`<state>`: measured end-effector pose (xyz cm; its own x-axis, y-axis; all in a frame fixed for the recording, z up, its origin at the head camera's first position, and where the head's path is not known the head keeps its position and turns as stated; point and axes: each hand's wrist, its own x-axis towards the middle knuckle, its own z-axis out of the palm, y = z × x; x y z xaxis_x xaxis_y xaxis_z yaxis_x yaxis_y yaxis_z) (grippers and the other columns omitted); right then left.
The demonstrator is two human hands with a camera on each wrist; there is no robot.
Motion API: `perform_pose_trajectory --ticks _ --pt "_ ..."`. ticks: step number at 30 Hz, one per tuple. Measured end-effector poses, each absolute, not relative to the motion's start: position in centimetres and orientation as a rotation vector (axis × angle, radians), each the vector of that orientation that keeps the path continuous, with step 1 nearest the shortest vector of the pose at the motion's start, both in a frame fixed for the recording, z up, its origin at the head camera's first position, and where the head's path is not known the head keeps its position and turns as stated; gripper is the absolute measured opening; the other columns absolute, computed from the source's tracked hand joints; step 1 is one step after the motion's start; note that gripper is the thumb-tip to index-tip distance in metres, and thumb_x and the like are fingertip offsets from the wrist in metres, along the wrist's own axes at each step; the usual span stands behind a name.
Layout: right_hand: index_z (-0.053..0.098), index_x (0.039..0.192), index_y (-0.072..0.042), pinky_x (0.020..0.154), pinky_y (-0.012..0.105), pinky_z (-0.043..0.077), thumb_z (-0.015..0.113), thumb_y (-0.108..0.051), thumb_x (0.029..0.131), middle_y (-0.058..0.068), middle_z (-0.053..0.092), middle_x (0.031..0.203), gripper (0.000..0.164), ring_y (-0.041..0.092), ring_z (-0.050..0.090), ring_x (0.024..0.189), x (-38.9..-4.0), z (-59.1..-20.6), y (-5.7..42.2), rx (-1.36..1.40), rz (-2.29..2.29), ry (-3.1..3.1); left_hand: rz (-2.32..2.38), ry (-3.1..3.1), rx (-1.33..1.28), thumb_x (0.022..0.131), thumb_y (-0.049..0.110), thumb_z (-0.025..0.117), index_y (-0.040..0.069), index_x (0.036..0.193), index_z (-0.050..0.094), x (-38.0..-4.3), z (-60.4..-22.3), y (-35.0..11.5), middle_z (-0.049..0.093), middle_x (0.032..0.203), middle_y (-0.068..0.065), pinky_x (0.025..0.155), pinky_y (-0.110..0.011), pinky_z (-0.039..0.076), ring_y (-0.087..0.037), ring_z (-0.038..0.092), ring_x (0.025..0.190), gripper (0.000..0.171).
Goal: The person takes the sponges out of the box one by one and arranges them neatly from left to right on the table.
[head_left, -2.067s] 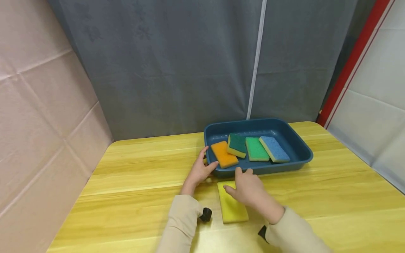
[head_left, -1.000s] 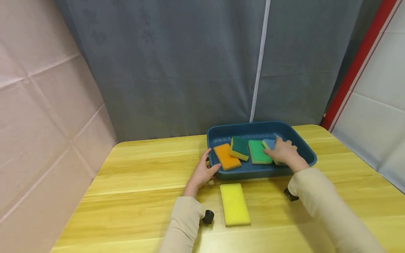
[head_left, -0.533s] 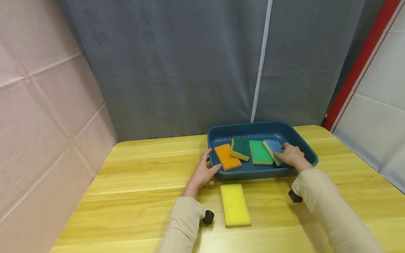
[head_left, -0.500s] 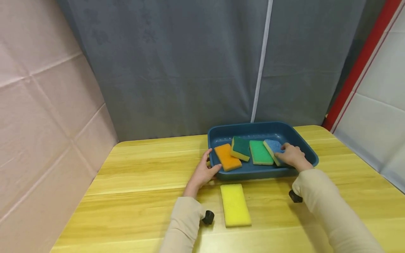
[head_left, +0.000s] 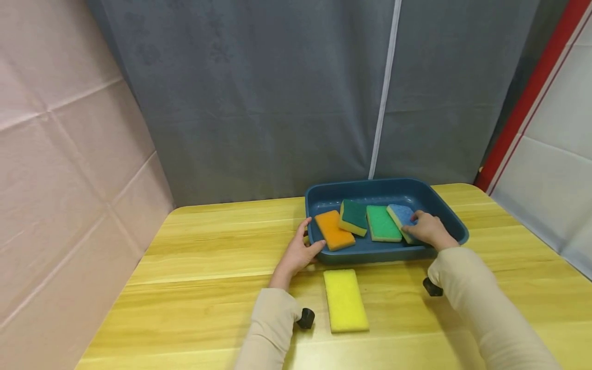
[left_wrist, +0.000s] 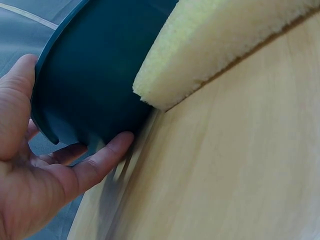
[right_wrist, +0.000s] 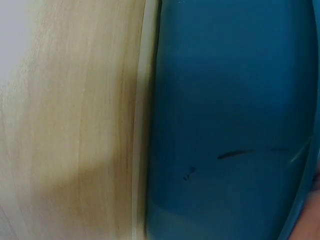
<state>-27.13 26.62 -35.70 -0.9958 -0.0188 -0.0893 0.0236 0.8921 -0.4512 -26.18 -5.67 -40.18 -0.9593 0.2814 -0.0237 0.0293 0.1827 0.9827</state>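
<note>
A dark blue tray (head_left: 370,254) in the head view holds several sponges. My left hand (head_left: 296,252) grips its near left corner; in the left wrist view, the thumb lies at the rim and other fingers reach along the outside. Inside the tray, my right hand (head_left: 427,228) pinches a blue sponge (head_left: 400,213), partly covering it. To its left lie a green sponge (head_left: 384,223), a dark green sponge (head_left: 353,214) and an orange sponge (head_left: 334,229). The dark green one leans over the orange one. A yellow sponge (head_left: 346,300) lies flat on the table before the tray.
The wooden table (head_left: 208,257) has a grey curtain (head_left: 268,103) behind it. A pale cloth wall (head_left: 69,180) stands at the left, and a white one (head_left: 559,154) with a red band at the right. Black wrist cameras (head_left: 306,318) hang under both sleeves.
My right hand has gone from above the yellow sponge to the blue sponge at the tray's right, where it stays nearly still. My left hand has kept its place on the tray corner.
</note>
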Motion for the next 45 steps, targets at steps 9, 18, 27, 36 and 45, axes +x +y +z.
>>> perform_pose_trajectory --ticks 9,18,27,36,45 --pt "0.044 0.11 0.014 0.075 0.049 0.044 0.058 -0.026 0.085 0.034 0.054 0.104 0.049 0.042 0.051 0.089 -27.2 -35.8 26.5 -0.01 -0.703 2.973 1.858 2.257 0.312 0.087 0.019 0.061 0.025 0.145 0.019 -26.1 -40.1 -5.7 0.025 0.143 -0.024 0.072 -0.041 0.054 -0.035 0.053 0.107 0.072" --pt "0.042 0.112 0.011 0.076 0.051 0.042 0.055 -0.03 0.087 0.034 0.052 0.107 0.05 0.043 0.05 0.091 -27.1 -35.8 26.4 0.042 -0.686 2.952 1.851 2.258 0.305 0.087 0.02 0.061 0.027 0.145 0.019 -26.1 -40.1 -5.7 0.024 0.144 -0.023 0.073 -0.041 0.054 -0.035 0.051 0.11 0.072" --pt "0.04 0.115 0.009 0.076 0.058 0.037 0.053 -0.034 0.088 0.035 0.051 0.107 0.053 0.053 0.046 0.094 -27.0 -35.8 26.3 0.071 -0.667 2.984 1.864 2.249 0.31 0.087 0.021 0.062 0.026 0.145 0.018 -26.0 -40.0 -5.7 0.023 0.144 -0.024 0.074 -0.042 0.054 -0.036 0.05 0.112 0.073" --pt "0.04 0.118 0.011 0.077 0.06 0.036 0.051 -0.039 0.088 0.037 0.049 0.111 0.059 0.055 0.043 0.097 -26.9 -35.4 25.8 0.094 -0.68 3.028 1.858 2.249 0.303 0.087 0.022 0.061 0.027 0.145 0.018 -26.0 -40.0 -5.7 0.023 0.145 -0.022 0.076 -0.043 0.053 -0.036 0.047 0.117 0.073" --pt "0.039 0.117 0.007 0.073 0.06 0.037 0.049 -0.043 0.087 0.04 0.043 0.108 0.059 0.057 0.039 0.093 -26.5 -34.1 24.0 0.187 -0.655 3.045 1.856 2.255 0.309 0.087 0.022 0.061 0.027 0.145 0.018 -25.9 -39.9 -5.7 0.022 0.145 -0.022 0.074 -0.042 0.054 -0.036 0.047 0.117 0.073"
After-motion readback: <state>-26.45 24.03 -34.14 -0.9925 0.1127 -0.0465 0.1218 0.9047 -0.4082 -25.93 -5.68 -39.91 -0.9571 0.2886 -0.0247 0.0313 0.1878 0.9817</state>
